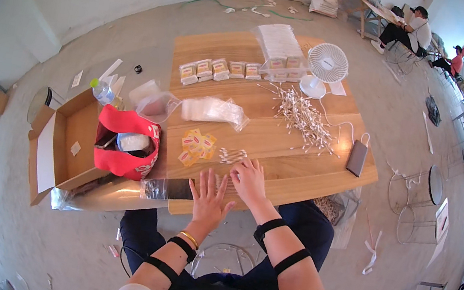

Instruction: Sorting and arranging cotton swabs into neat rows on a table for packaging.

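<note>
My left hand (210,200) lies spread near the table's front edge, palm down and fingers apart. Close to its right, my right hand (248,182) is bent down with its fingers drawn together; what they hold, if anything, is hidden. Between the hands a few cotton swabs lie partly covered. Just beyond them is a short row of cotton swabs (232,156), side by side. Small yellow-and-white printed cards (197,147) overlap to the left of that row. A large loose heap of cotton swabs (307,120) spreads over the table's right half.
Clear plastic bags (213,110) lie mid-table, with filled packs (219,70) lined up behind. A white fan (326,65) stands beside stacked packs (279,46); a power bank (357,158) sits far right. A red bag (124,163) and open carton (76,138) are left.
</note>
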Demonstrator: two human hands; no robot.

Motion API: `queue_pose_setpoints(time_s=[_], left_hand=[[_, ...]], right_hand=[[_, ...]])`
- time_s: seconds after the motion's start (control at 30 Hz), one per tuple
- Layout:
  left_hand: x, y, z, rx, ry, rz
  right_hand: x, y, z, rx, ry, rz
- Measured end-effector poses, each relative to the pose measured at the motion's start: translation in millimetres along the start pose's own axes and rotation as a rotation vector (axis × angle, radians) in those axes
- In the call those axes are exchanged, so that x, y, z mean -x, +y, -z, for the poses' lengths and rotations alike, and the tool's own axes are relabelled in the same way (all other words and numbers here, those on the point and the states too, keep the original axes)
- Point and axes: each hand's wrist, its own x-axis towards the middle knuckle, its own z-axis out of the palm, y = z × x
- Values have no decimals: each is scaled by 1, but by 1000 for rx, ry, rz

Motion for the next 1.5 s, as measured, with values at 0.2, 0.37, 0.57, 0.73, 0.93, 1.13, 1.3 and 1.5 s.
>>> queue_pose_setpoints(time_s=[0.2, 0.37, 0.57, 0.73, 0.93, 1.13, 1.3, 1.5], left_hand=[[-1, 3, -2, 33, 24, 13], [-2, 5, 0, 27, 28, 14], [1, -11, 0, 99, 75, 30], [-3, -22, 1, 56, 72, 52], [-7, -18, -2, 125, 104, -2], [-2, -20, 9, 77, 59, -24], [8, -17, 6, 138, 50, -133], [8, -22, 10, 140, 25, -143]], right_hand=[[-12, 7, 2, 146, -78, 13], [-17, 17, 10, 174, 72, -56], [30, 1, 29, 19, -159, 66], [57, -4, 18, 190, -292, 118], [60, -12, -13, 278, -258, 118], [61, -14, -10, 266, -284, 100], [61, -11, -12, 290, -264, 121], [59, -12, -13, 317, -275, 127]])
